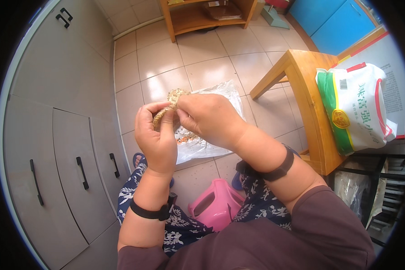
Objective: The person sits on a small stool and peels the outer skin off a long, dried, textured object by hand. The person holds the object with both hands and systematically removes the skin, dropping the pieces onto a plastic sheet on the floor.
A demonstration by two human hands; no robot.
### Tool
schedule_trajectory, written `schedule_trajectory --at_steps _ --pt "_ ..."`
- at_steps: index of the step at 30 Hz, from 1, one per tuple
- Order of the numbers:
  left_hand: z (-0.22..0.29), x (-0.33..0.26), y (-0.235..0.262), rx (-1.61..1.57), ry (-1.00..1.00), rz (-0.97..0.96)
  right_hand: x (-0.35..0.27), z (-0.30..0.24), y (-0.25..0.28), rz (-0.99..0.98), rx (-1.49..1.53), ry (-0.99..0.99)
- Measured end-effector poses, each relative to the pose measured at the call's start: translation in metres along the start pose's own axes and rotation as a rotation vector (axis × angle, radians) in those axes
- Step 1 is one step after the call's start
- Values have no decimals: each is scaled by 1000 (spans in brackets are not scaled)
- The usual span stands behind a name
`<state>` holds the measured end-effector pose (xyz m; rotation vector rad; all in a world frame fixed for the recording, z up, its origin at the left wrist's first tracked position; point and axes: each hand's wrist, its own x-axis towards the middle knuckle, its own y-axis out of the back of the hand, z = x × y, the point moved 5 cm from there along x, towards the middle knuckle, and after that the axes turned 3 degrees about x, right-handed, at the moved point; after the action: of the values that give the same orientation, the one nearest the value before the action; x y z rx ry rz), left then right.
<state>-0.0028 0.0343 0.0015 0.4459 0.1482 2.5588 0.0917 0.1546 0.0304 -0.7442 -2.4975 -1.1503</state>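
Note:
A tan, rough-textured piece (pixel 177 94), like a dried plant head with a curved edge, is held up between my hands over the floor. My left hand (pixel 158 135) is closed around its near left part, with the thumb on top. Pinched against its right side, my right hand (pixel 211 117) has its fingertips partly hidden, so any small bit between them cannot be made out. Below my hands a whitish plastic sheet (pixel 231 92) lies on the tiles, with orange-brown and dark bits (pixel 184 137) scattered on it.
Grey cabinets (pixel 72 148) with black handles line the left. At right, a wooden chair (pixel 312 90) carries a white and green bag (pixel 357 108). A pink plastic seat or stool (pixel 216 202) is between my legs. A wooden shelf (pixel 207 22) and blue cabinet (pixel 342 24) stand farther off.

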Motion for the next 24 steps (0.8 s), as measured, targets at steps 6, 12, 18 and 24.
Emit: schedule_trajectory --at_steps 6,12,18,24 --pt "10 0 -3 10 -57 -50 -4 5 3 48 292 -166" --pt "13 3 -3 -137 38 -101 -4 0 1 64 426 -183" --pt "10 0 0 -303 180 -9 -4 -5 1 85 467 -174" --pt "6 4 3 -272 156 -15 -4 -3 0 102 549 -188"
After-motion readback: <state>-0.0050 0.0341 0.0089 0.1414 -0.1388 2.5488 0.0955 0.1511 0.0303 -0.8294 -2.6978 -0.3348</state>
